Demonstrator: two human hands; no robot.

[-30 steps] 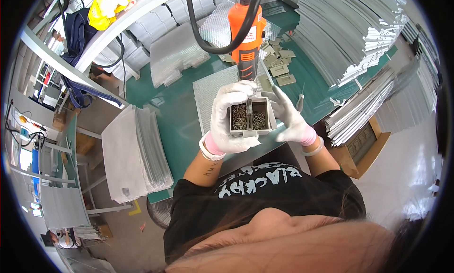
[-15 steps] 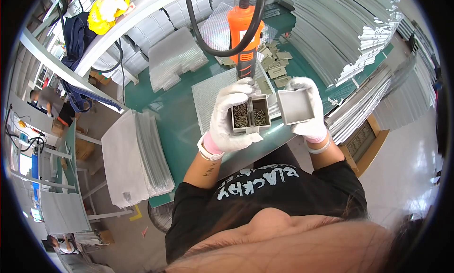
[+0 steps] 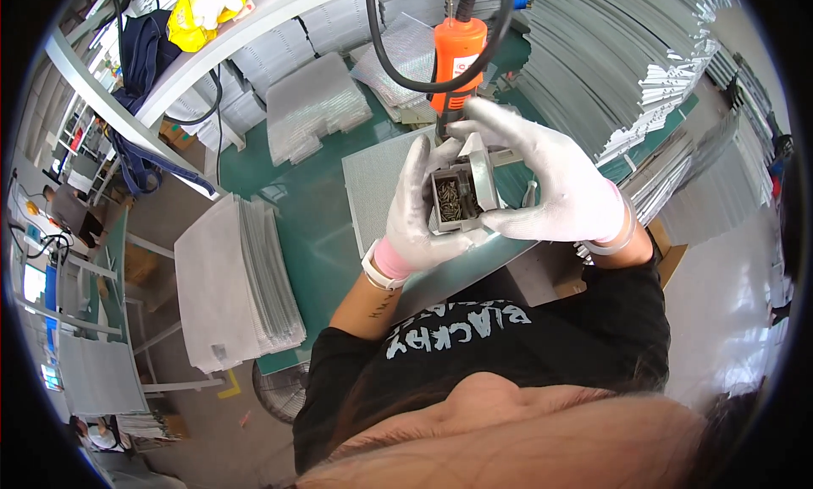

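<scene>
A small grey two-part box (image 3: 461, 225) with little metal screws (image 3: 450, 201) in it rests in the grip of my white-gloved left hand (image 3: 413, 226), whose fingers wrap its left side. My right hand (image 3: 563, 180), gloved too, pinches the box's flat grey lid (image 3: 483, 176) between thumb and fingers. Tilted steeply, that lid stands over the right-hand compartment and hides most of it. Just beyond both hands hangs an orange power screwdriver (image 3: 458, 53), its lower end partly hidden behind the fingers. Under the box lies a pale perforated panel (image 3: 368, 180) on the green table (image 3: 326, 243).
Stacked white sheets (image 3: 229, 277) lie at the left table edge, with another stack (image 3: 318, 108) farther back. Long pale panels (image 3: 610, 57) are piled at the right. A black cable (image 3: 381, 57) loops beside the screwdriver. An open carton (image 3: 669, 256) stands below right.
My right hand has brought the lid left and turned it from lying flat beside the box to standing over its right part. The box has shifted slightly right in my left hand.
</scene>
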